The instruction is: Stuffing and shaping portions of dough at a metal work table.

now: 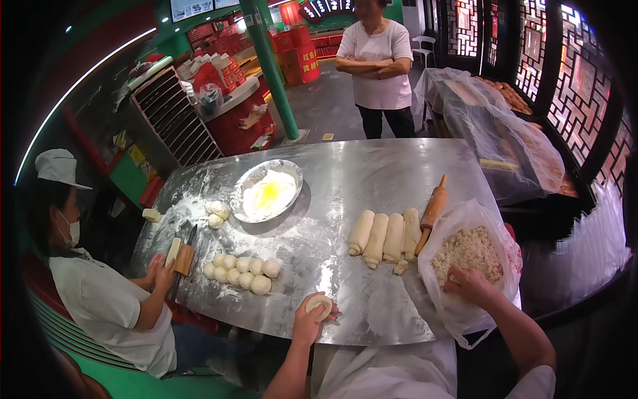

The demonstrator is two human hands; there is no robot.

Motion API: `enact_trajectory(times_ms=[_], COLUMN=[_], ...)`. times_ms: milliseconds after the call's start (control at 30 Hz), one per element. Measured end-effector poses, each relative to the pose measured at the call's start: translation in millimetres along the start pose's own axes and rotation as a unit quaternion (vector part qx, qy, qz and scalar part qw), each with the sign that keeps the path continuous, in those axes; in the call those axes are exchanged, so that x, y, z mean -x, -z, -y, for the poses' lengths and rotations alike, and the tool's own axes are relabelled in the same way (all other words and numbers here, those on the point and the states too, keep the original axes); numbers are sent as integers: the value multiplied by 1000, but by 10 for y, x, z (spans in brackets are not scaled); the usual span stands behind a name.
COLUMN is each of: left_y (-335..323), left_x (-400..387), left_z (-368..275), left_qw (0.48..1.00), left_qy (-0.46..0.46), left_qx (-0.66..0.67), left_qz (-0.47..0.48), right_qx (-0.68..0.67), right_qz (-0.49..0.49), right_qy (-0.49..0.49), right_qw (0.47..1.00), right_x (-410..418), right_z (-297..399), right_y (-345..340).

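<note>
A cupped piece of dough (319, 307) with a hollow in its middle rests in my left hand (308, 321), my thumb pressed into it, just over the table's near edge. On the right, my right hand (466, 284) reaches into a clear plastic bag (433, 304) of pale crumbly filling (466, 249). Its fingers are bunched, with the tips down among the crumbs. Left of the bag lie several rolled dough logs (386, 237) side by side, and a wooden rolling pin (433, 207) lies between them and the bag. Several round dough balls (244, 272) sit in rows left of my left hand.
A metal bowl (239, 212) of flour with yellow egg stands on the floured steel table (344, 174). At left, a co-worker (109, 309) handles a dough strip (173, 250) beside a wooden-handled knife (184, 259). Another person (376, 65) stands beyond the far edge. Plastic-covered trays (498, 129) are at right.
</note>
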State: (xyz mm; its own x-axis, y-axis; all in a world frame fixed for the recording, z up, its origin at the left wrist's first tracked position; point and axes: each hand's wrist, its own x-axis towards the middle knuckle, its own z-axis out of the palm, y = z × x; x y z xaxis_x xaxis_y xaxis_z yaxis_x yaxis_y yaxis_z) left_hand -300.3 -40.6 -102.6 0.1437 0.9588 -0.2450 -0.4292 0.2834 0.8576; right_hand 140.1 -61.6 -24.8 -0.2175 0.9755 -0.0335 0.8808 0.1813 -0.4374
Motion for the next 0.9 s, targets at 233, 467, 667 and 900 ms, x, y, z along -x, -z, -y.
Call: enact_trajectory(times_ms=[233, 467, 667, 900], left_y=[-44, 19, 0, 15], left_x=[42, 2, -3, 1], left_z=[-54, 2, -9, -5], left_qw=[1000, 1000, 1000, 1000], left_qy=[-11, 3, 2, 2], left_qx=[-16, -25, -10, -13], left_qz=[-16, -14, -9, -15], right_qx=[-61, 74, 131, 88], right_qz=[-80, -55, -64, 16], right_qy=[-27, 27, 14, -11], right_qw=[995, 995, 989, 996], right_x=[-86, 151, 207, 227], right_z=[-175, -193, -273, -6], right_y=[322, 188, 284, 137])
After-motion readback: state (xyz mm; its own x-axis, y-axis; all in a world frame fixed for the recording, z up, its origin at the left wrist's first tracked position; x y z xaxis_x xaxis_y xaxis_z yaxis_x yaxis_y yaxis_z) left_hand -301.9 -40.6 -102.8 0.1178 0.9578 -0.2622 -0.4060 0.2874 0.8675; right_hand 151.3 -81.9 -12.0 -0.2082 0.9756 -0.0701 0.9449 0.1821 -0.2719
